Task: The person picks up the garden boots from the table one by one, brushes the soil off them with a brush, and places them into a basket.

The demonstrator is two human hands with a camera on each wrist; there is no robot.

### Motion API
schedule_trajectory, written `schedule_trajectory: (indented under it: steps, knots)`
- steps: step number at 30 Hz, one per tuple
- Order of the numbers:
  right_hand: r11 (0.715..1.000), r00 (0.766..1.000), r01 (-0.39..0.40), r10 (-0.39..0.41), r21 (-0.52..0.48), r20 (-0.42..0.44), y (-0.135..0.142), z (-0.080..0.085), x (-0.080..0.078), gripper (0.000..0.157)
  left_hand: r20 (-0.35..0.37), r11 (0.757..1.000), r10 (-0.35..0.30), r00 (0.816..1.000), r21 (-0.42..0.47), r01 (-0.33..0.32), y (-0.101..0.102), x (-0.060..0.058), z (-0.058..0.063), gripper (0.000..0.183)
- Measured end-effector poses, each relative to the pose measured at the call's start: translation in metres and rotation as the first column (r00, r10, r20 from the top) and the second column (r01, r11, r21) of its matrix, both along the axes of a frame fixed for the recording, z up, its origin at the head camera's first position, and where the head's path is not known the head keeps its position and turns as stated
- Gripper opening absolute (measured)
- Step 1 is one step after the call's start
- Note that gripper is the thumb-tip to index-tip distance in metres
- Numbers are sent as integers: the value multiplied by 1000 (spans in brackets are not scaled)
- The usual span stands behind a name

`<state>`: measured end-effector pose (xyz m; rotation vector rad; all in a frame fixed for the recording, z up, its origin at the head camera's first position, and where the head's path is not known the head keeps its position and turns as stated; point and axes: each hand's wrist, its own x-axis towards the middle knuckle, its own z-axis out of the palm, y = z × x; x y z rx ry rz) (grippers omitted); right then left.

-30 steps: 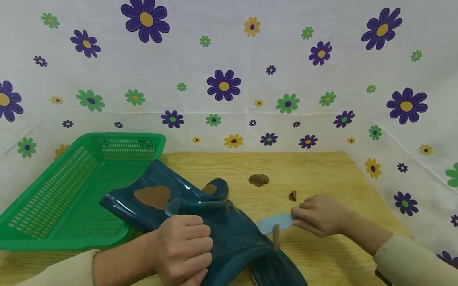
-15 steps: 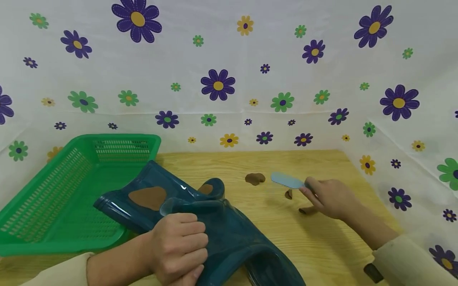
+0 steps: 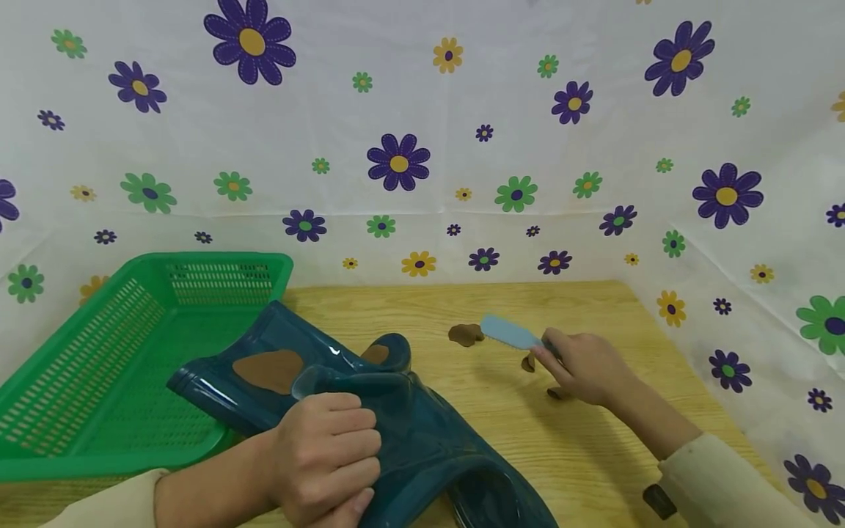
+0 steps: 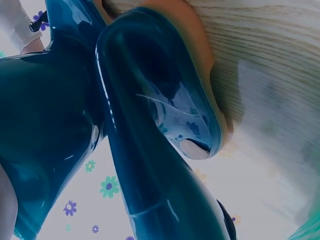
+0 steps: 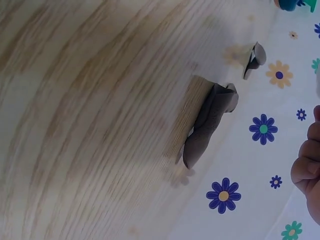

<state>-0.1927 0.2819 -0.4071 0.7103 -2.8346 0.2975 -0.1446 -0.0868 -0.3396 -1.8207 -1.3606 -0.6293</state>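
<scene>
In the head view my left hand (image 3: 326, 458) grips a dark teal rubber boot (image 3: 429, 433), its fingers curled in a fist. A second boot (image 3: 221, 392) lies across behind it, with a brown patch (image 3: 268, 370) on its shaft. Another brown patch shows on a boot's rounded end. My right hand (image 3: 584, 363) holds a light blue brush (image 3: 511, 334) by its handle, above the table on the right. The brush's tip overlaps the edge of a thin brown piece (image 3: 466, 335). In the left wrist view the glossy boots (image 4: 155, 165) fill the frame, with a tan sole edge (image 4: 200, 35).
A green plastic basket (image 3: 145, 462) stands at the left, partly behind the boots. More curled brown pieces (image 3: 528, 364) lie on the wooden table (image 3: 370, 304) near my right hand, one (image 3: 660, 501) by the sleeve. A flower-print cloth (image 3: 449, 95) walls the back and side.
My right hand has lifted the brush away from the boot, to the back right, then slightly left to the brown piece. A piece has dropped to the table. My left hand keeps its grip.
</scene>
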Motion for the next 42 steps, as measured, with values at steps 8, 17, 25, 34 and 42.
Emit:
schedule_trajectory:
  steps: [8, 17, 25, 34, 42]
  knots:
    - [998, 991, 56, -58, 23, 118, 26, 3, 26, 25, 1, 1000, -7, 1000, -4, 7, 4, -3, 3, 44]
    - [989, 969, 135, -143, 54, 201, 42, -4, 24, 31, -17, 999, -24, 1000, 25, 24, 8, -3, 6, 45]
    - [992, 975, 119, -125, 47, 182, 39, -8, 16, 30, -66, 1000, -18, 998, -14, 17, 7, -6, 10, 57]
    - [981, 967, 184, -193, 67, 163, 53, -18, -1, 28, -172, 990, -24, 985, -144, -1, 1, -6, 11, 51]
    - [967, 930, 238, -253, 87, 266, 71, -27, -7, 28, -130, 990, 60, 990, -118, -75, -2, -7, 11, 48]
